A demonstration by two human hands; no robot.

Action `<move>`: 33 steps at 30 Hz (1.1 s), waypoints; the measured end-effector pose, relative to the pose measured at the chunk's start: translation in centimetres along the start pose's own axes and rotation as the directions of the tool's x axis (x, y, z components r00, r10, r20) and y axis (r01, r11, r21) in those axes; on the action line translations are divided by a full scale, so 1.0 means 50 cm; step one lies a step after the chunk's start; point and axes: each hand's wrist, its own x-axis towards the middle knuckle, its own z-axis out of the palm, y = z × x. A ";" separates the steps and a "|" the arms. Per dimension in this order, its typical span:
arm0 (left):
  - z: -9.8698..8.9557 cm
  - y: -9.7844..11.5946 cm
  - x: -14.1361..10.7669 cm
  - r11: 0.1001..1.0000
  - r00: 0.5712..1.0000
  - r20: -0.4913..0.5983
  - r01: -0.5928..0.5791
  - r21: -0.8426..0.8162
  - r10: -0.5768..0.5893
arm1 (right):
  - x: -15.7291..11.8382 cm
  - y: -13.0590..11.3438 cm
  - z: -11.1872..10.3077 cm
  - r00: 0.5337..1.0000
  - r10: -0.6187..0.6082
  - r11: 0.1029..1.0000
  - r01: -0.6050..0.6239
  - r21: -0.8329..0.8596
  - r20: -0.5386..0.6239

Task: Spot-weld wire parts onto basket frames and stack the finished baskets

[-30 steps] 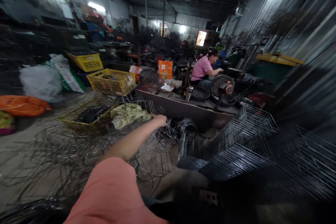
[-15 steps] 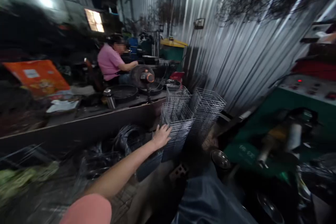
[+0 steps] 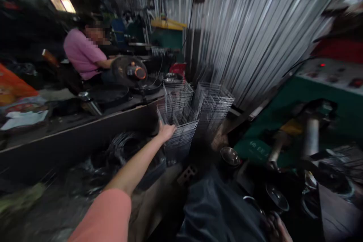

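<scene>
My left hand [image 3: 166, 130], reaching out from a salmon sleeve [image 3: 104, 215], is at the near corner of a stack of wire mesh baskets [image 3: 178, 140]. Its fingers touch or nearly touch the wires, but I cannot tell whether they grip. A second stack of wire mesh [image 3: 214, 102] stands just behind and to the right. Low at the bottom right, my right hand [image 3: 275, 230] shows only partly, beside dark fabric [image 3: 218, 211], and is blurred. It is close to several steel bowls [image 3: 276, 198].
A dark coil of wire [image 3: 121, 145] lies left of the stacks, below a long workbench edge [image 3: 79, 130]. A seated person in a pink shirt [image 3: 81, 53] works behind a fan [image 3: 129, 71]. A corrugated metal wall [image 3: 249, 26] and a green machine [image 3: 320, 109] close the right side.
The view has swung right since the oldest frame, and my left hand has moved from the loose wire heap to the mesh stacks. Its fingers have drawn closer together, and my right hand has come into view.
</scene>
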 end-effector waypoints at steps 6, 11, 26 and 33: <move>0.013 -0.042 -0.021 1.000 0.997 0.070 0.021 -0.018 -0.020 | -0.021 -0.015 0.013 0.996 0.062 0.998 -0.063 -0.003 -0.067; 0.002 -0.056 -0.044 1.000 0.997 0.069 0.027 -0.015 -0.026 | -0.014 -0.013 0.018 0.990 0.124 0.988 -0.116 0.102 -0.073; -0.280 -0.034 -0.075 0.983 0.736 -0.673 -0.061 -0.174 -0.073 | -0.060 -0.023 0.052 0.993 0.086 0.978 -0.069 0.195 -0.080; -0.280 0.157 -0.180 0.566 0.889 -0.437 -0.433 -0.702 0.139 | -0.095 -0.130 0.170 0.983 -0.150 0.989 0.150 0.010 0.106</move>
